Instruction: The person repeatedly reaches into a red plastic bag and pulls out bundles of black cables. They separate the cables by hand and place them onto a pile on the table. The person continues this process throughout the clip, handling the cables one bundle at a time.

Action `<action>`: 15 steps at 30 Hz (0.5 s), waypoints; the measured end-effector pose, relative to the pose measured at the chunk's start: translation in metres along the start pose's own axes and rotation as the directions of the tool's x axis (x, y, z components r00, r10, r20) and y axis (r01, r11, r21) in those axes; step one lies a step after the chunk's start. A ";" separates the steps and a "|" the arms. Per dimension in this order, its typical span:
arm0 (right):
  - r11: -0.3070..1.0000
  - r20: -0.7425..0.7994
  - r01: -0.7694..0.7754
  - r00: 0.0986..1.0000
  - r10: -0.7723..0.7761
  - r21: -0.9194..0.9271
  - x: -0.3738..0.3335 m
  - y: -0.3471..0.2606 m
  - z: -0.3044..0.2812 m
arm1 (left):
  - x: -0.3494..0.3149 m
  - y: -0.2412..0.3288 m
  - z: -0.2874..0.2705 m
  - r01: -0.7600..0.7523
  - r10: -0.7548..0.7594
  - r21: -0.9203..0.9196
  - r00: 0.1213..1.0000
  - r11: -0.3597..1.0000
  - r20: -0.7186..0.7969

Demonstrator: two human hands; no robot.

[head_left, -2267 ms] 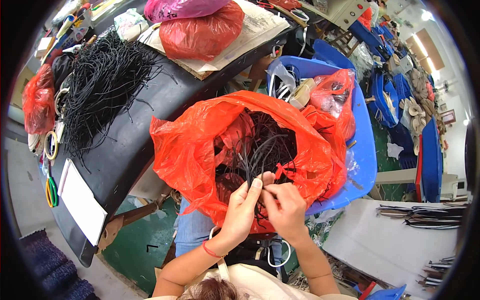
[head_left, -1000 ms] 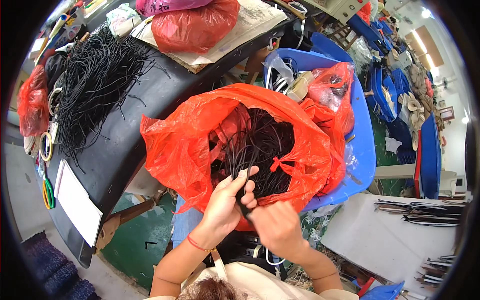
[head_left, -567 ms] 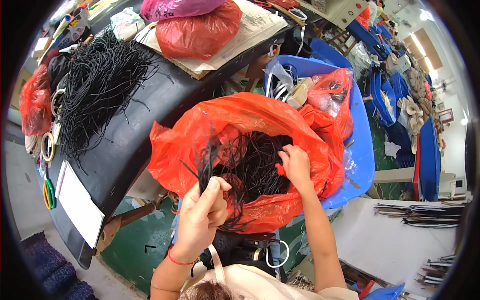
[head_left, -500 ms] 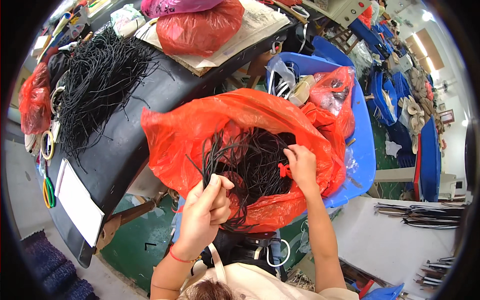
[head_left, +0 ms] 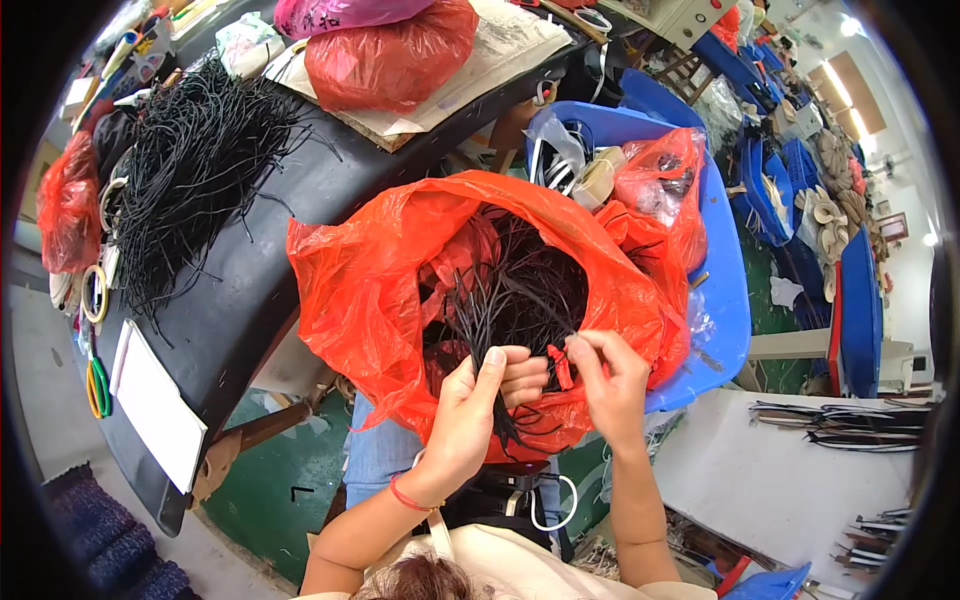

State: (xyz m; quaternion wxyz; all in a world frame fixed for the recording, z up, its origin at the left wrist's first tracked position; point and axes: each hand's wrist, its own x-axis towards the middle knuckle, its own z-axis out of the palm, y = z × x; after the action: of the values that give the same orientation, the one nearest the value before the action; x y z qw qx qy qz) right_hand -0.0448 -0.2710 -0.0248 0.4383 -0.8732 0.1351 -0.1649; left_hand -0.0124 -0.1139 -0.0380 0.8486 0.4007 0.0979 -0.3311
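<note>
My left hand [head_left: 478,398] grips a bunch of thin black cords [head_left: 482,315] under its thumb, over the near side of an open red plastic bag [head_left: 365,270]. The cords' short ends hang below the hand. Close by on the right, the thumb and fingers of my right hand [head_left: 612,385] are pinched together, with a black cord running to the fingertips. Beside them is a small red knotted strip [head_left: 560,368]. More black cords lie tangled inside the bag, partly hidden by its folds and my hands.
A large heap of black cords [head_left: 195,165] lies on the dark table [head_left: 265,265] at the left, near a white pad [head_left: 158,405]. Filled red bags [head_left: 392,60] rest on a board behind. A blue bin [head_left: 725,310] stands behind the bag on the right.
My left hand has moved right with the bunch of cords, towards my right hand. My right hand has come down nearer to me. The bag's mouth has shifted shape slightly.
</note>
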 end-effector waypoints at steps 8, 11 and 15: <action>0.879 0.099 0.339 0.941 -0.325 -0.336 -0.033 -0.022 0.025 | -0.002 -0.011 0.009 -0.021 0.023 0.067 0.999 0.997 -0.029; 0.873 0.093 0.361 0.932 -0.351 -0.329 -0.039 -0.028 0.030 | 0.002 -0.013 -0.003 -0.074 0.075 0.077 0.997 0.994 -0.015; 0.874 0.249 0.363 0.924 -0.291 -0.325 -0.057 -0.031 0.016 | 0.006 0.004 -0.009 0.038 -0.061 -0.207 0.992 0.978 -0.109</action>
State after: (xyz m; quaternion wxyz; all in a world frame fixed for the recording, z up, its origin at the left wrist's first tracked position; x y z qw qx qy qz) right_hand -0.0869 -0.2198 -0.0178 0.2452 -0.9611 -0.0298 -0.1236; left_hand -0.0040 -0.1084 -0.0443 0.8698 0.3272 0.1899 -0.3168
